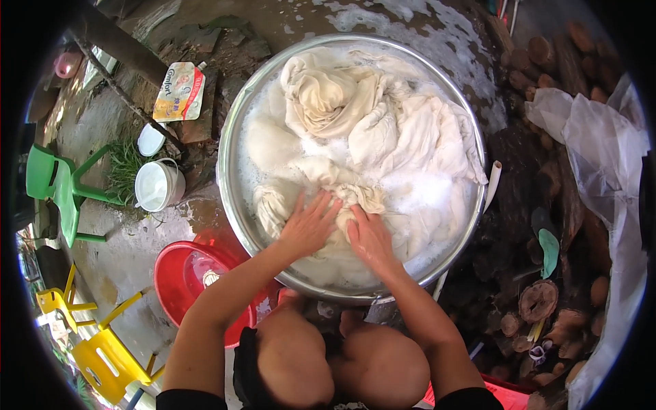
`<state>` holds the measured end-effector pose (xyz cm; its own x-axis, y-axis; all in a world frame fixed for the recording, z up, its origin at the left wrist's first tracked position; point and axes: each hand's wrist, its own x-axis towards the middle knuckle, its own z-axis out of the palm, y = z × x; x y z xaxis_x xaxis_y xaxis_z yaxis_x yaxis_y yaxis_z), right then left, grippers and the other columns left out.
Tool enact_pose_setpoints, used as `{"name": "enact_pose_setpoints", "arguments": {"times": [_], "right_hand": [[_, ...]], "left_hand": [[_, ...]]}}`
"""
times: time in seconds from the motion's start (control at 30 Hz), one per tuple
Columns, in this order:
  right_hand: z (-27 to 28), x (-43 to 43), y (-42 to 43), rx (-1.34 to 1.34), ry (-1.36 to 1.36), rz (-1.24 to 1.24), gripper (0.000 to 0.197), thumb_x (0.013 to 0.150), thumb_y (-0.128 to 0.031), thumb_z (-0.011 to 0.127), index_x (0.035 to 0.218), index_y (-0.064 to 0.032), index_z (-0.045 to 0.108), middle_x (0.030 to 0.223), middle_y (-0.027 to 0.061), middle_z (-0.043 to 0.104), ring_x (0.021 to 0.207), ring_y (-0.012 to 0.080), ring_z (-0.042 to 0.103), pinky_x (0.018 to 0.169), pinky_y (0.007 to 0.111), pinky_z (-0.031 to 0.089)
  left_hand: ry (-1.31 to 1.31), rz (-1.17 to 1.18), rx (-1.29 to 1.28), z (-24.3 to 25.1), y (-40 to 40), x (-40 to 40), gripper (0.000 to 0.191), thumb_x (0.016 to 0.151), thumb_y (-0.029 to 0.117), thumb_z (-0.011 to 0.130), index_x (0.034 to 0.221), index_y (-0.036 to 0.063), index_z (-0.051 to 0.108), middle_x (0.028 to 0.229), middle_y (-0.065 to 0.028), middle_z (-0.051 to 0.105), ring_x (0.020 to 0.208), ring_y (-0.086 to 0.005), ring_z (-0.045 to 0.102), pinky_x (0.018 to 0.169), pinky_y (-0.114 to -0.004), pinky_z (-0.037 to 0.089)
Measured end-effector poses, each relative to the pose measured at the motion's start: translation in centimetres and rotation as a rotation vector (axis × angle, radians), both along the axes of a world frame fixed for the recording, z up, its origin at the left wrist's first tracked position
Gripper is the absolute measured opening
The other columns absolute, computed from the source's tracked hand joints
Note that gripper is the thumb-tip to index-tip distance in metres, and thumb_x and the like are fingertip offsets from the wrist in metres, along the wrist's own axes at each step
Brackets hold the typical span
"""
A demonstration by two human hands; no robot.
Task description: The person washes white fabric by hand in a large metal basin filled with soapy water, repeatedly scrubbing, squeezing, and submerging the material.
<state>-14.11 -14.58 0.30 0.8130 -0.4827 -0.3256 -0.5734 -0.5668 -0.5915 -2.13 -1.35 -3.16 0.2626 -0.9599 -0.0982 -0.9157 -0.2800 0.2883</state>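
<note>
A large round metal basin (233,202) holds cream-white cloth (420,128) soaking in cloudy, foamy water. Part of the cloth is bunched into a twisted mound (328,95) near the far rim, standing above the suds. On the near side, my left hand (312,223) lies palm down on wet cloth, its fingers spread beside a crumpled bundle (272,207). Close by on the right, my right hand (370,241) touches a gathered fold (361,197), thumb and forefinger apart. Whether its fingertips grip the fabric is hard to see.
A red plastic basin (169,277) stands against the metal basin's left side. Further left are a white bucket (159,187), a detergent pouch (179,92), a green chair (64,179) and yellow chairs (110,364). Cut logs (538,300) and plastic sheeting (594,138) line the right.
</note>
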Motion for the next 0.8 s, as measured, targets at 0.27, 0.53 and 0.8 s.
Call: {"name": "enact_pose_setpoints", "arguments": {"times": [0.27,0.53,0.8], "right_hand": [[-7.6,4.7,-5.1,0.103,0.449,0.009,0.038,0.081,-0.025,0.047,0.104,0.0021,0.06,0.109,0.0253,0.058,0.103,0.0391,0.055,0.086,0.044,0.043],[-0.9,-3.7,-1.5,0.898,-0.353,-0.523,0.038,0.086,-0.034,0.055,0.109,-0.0031,0.059,0.101,0.0051,0.062,0.095,0.0196,0.058,0.085,0.036,0.044],[-2.6,-4.9,-1.1,1.566,-0.669,-0.629,0.052,0.092,-0.041,0.047,0.128,-0.0047,0.046,0.117,0.0124,0.055,0.105,0.0225,0.053,0.093,0.035,0.043]], "left_hand": [[0.161,0.132,0.205,-3.8,-4.9,0.4,0.022,0.079,0.013,0.052,0.097,0.0072,0.063,0.083,-0.0136,0.064,0.08,-0.0305,0.062,0.083,-0.051,0.04],[0.667,0.703,-0.159,-3.7,-2.2,1.4,0.016,0.084,0.012,0.047,0.084,0.0013,0.058,0.079,-0.0203,0.06,0.077,-0.0387,0.059,0.068,-0.044,0.046],[0.535,0.02,-0.665,7.5,-6.3,-7.1,0.018,0.085,0.024,0.057,0.077,0.0089,0.052,0.067,-0.0078,0.054,0.065,-0.0274,0.056,0.063,-0.04,0.042]]}}
